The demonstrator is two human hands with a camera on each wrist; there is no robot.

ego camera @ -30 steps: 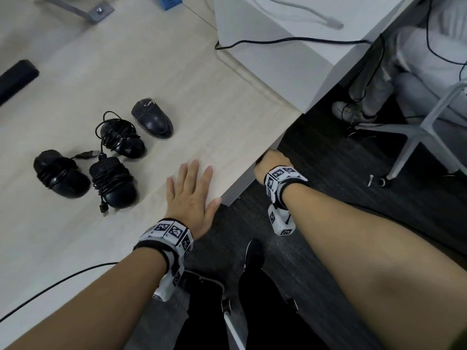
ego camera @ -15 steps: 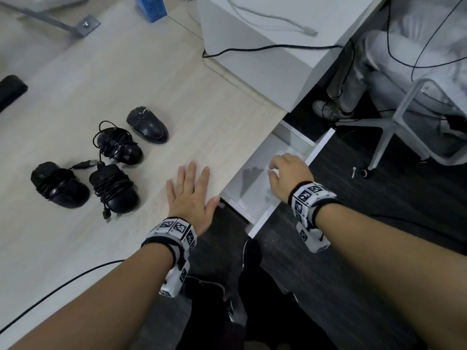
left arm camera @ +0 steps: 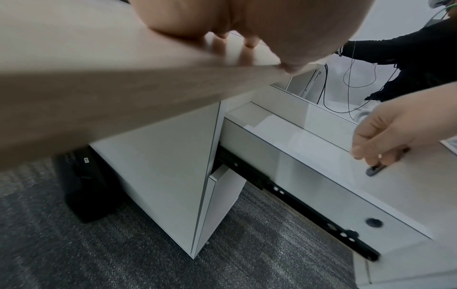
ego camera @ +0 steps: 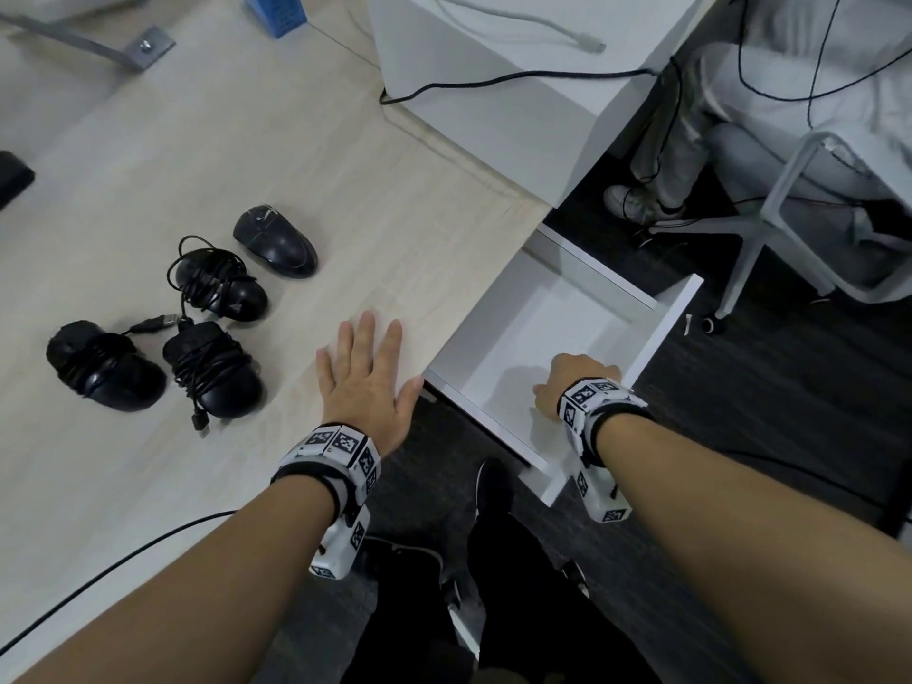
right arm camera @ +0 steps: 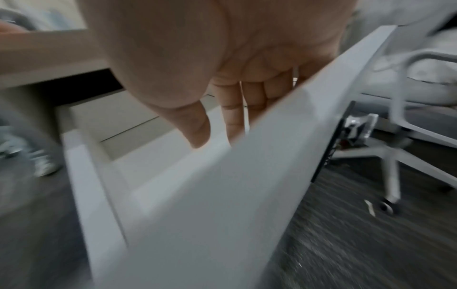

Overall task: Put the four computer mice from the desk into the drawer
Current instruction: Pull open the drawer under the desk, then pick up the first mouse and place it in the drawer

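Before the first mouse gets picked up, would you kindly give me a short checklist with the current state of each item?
1. Drawer pulled out far enough: ok.
2. Drawer interior free of other things: ok in the part that shows.
3. All four mice on the desk: ok; the unwrapped mouse lies farthest back.
4. Cables wound up: not ok; one USB plug trails loose.
5. Left hand free: ok, flat on the desk.
6. Right hand free: not ok, its fingers hook over the drawer front.

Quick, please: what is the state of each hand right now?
Left hand: open, flat on the desk.
Right hand: fingers hooked over the drawer front, holding it.
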